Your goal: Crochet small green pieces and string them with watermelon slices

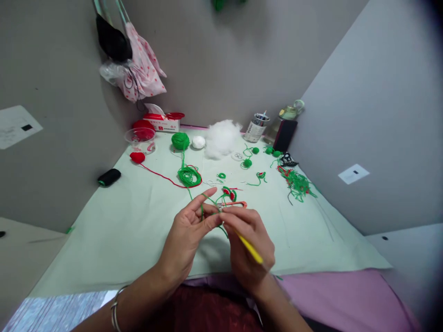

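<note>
I log my left grip (189,227) pinching a thin green yarn strand (202,213), nearside of the loose round green yarn coil (189,176); right grip (247,230) holds a slim yellow-handled tool (252,249), nearside-right of that coil.

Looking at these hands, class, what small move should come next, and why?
Perhaps catch the green yarn with the yellow-handled tool: the right hand grips that tool close against the left hand, whose raised finger carries a strand of the yarn.
</note>
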Demonstrator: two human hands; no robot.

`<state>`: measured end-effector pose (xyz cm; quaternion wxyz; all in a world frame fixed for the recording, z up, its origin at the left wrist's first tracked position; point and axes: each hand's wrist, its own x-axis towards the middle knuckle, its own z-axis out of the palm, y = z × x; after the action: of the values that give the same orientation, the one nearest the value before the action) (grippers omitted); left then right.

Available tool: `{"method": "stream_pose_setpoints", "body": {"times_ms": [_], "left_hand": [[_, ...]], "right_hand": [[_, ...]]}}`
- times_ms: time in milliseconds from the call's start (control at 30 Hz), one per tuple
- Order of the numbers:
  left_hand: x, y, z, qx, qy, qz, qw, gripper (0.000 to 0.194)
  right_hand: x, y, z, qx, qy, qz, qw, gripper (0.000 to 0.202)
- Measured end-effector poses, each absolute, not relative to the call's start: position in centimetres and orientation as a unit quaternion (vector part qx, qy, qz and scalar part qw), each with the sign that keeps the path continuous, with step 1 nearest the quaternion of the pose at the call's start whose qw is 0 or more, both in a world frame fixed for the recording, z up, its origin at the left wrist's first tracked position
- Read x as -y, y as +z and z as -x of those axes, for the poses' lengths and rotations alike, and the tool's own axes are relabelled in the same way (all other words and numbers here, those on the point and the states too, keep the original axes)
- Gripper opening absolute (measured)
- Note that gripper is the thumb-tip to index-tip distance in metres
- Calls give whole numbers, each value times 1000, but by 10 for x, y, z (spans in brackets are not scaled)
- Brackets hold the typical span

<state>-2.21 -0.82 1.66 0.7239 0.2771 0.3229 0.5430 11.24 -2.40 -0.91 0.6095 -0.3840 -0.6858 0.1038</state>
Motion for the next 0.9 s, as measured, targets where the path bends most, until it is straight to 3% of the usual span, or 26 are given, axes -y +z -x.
{"method": "stream_pose_setpoints", "body": {"times_ms": [100,233,433,633,900], "left_hand": [[9,16,28,-286,491,-240,787,50],[8,17,35,-258,452,-217,826,42],[5,19,42,-279,475,-219,805,48],[6,20,39,-301,486,-256,779,42],[10,11,30,-343,525,-330,705,54]], "right_hand": [[23,-9,-112,706,63,373,599,47],[19,0,-112,682,198,359,606,38],[16,5,-115,598,272,373,655,20],[13,5,-119,473,463,335,670,16],[16,-6,-118,588,322,384,635,19]]}}
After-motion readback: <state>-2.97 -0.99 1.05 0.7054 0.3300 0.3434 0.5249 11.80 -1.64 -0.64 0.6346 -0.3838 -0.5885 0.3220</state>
